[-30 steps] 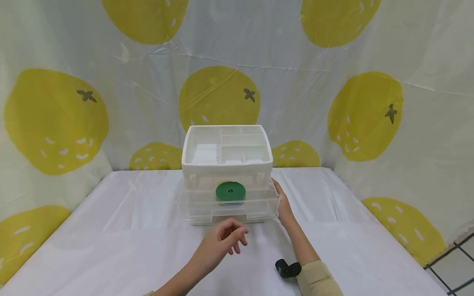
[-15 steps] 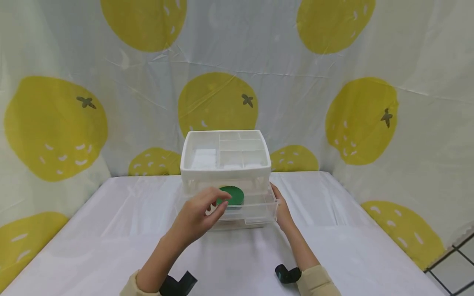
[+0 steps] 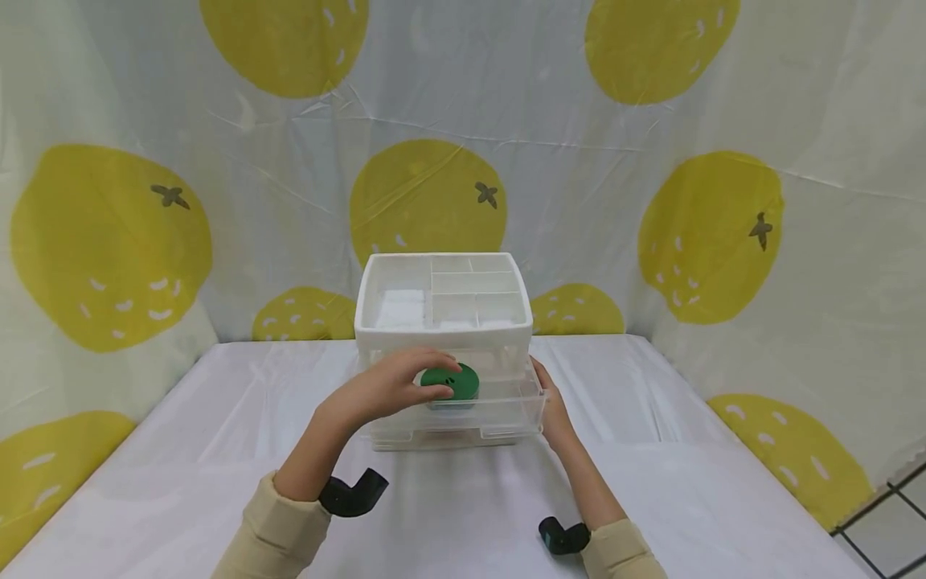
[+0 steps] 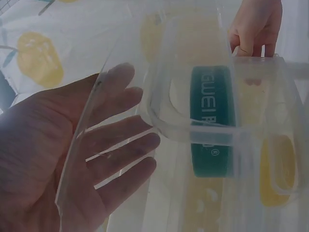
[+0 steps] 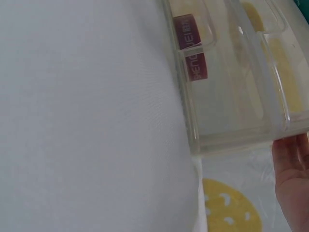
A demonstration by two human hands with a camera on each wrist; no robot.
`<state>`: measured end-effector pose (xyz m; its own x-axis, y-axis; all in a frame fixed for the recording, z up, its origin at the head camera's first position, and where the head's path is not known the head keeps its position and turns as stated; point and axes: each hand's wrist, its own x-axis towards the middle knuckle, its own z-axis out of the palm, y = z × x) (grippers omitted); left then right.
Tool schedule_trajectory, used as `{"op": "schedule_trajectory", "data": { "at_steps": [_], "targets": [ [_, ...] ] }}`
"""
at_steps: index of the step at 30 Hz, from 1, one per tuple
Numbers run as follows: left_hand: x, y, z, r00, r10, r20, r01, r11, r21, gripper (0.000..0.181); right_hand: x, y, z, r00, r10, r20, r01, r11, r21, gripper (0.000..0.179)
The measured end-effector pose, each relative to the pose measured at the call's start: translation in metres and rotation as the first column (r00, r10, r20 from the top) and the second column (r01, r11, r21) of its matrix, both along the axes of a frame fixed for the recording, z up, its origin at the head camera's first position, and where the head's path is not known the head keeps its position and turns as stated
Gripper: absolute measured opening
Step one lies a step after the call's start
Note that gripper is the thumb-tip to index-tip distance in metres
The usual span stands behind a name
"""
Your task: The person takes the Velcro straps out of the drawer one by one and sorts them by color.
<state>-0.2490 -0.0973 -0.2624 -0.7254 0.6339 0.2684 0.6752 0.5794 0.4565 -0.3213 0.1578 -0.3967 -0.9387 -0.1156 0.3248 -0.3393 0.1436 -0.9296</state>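
A flat round green case point(image 3: 466, 384), with white lettering on its side, stands in the pulled-out clear drawer point(image 3: 506, 414) of a white organizer box point(image 3: 444, 326). My left hand point(image 3: 387, 388) reaches over the drawer front from the left. Its fingers and thumb are spread at the left side of the green case; in the left wrist view, the fingers point(image 4: 120, 154) look straight through clear plastic, apart from the green case point(image 4: 211, 121). At the drawer's right side, my right hand point(image 3: 555, 414) touches the box with extended fingers. Part of that hand is hidden behind the box.
The box top is a tray with several compartments, one holding something white. A dark red lettered item point(image 5: 190, 46) shows inside a lower clear drawer. White cloth point(image 3: 217, 482) covers the table, backed by a lemon-print curtain point(image 3: 564, 201). Black wrist mounts point(image 3: 354, 492) sit on both wrists.
My left hand has risen from in front of the drawer to over it, and its fingers have opened wider beside the green case. My right hand stays at the drawer's right side.
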Motion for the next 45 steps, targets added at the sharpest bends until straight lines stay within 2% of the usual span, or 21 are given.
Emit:
{"op": "schedule_trajectory", "data": {
  "at_steps": [2,4,8,11,14,15,19,22,30,37,45],
  "targets": [
    [-0.004,0.001,0.003,0.999,-0.001,0.053,0.002,1.000,-0.011,0.035,0.000,0.000,0.001,1.000,0.001,-0.006,-0.001,1.000,-0.004,0.048],
    [-0.009,0.002,0.005,0.997,-0.002,0.075,0.004,0.999,-0.036,0.034,-0.001,0.000,0.001,1.000,0.004,-0.024,-0.004,1.000,-0.008,0.048],
    [-0.017,0.005,0.007,0.999,-0.030,0.045,0.036,0.990,-0.136,0.035,-0.002,0.002,-0.004,0.992,0.013,-0.122,-0.014,1.000,-0.011,0.048],
    [-0.021,0.006,0.008,0.997,-0.071,0.022,0.074,0.980,-0.186,0.039,-0.004,0.003,-0.007,0.988,0.013,-0.156,-0.014,1.000,-0.003,0.048],
    [-0.025,0.006,0.008,0.994,-0.105,0.016,0.106,0.971,-0.214,0.042,-0.005,0.003,-0.007,0.993,0.000,-0.121,0.000,1.000,0.002,0.048],
    [-0.026,0.006,0.008,0.994,-0.108,0.024,0.111,0.969,-0.221,0.043,-0.006,0.002,-0.006,0.997,-0.010,-0.082,0.011,1.000,0.008,0.049],
    [-0.028,0.006,0.006,0.993,-0.108,0.044,0.116,0.961,-0.250,0.044,-0.006,0.001,-0.005,1.000,-0.020,-0.005,0.020,1.000,0.018,0.047],
    [-0.029,0.006,0.003,0.993,-0.110,0.049,0.119,0.958,-0.261,0.045,-0.004,0.000,-0.004,1.000,-0.019,0.020,0.019,1.000,0.011,0.047],
    [-0.031,0.010,0.003,0.993,-0.069,0.098,0.091,0.966,-0.243,0.044,-0.004,0.001,-0.004,0.999,-0.029,-0.017,0.029,0.999,0.028,0.047],
    [-0.029,0.009,0.002,0.994,-0.028,0.103,0.054,0.964,-0.261,0.042,-0.007,0.002,-0.005,1.000,-0.023,0.022,0.022,0.999,0.029,0.048],
    [-0.025,0.010,0.002,0.996,-0.028,0.086,0.049,0.966,-0.254,0.041,-0.005,0.002,-0.005,1.000,-0.003,-0.004,0.003,1.000,0.010,0.046]
  ]
}}
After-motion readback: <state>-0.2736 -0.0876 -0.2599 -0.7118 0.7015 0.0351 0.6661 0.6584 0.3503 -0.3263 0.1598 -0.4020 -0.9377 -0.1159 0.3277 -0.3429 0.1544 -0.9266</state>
